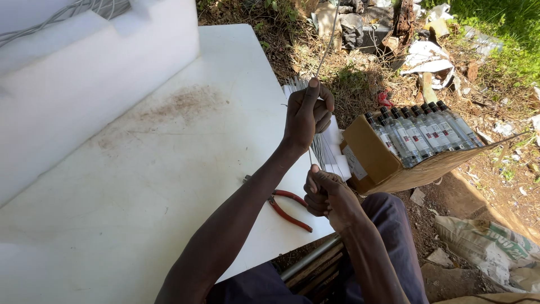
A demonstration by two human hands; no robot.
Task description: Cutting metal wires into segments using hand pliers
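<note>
Between both fists a thin grey metal wire [325,50] runs near-to-far, left hand [306,115] clamped farther up, right hand [327,194] gripping its near end.

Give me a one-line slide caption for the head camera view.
Both hands, left above right, grip a thin wire over a white table, near red-handled pliers.

two bare forearms reach in from the bottom edge — no sleeves, watch or bands on them. the left hand [306,115] and the right hand [326,194] are ungloved, with no rings showing, nails short and plain. dark blue-grey trousers [388,236] cover the thighs — loose cloth, softly creased, no pattern visible.
</note>
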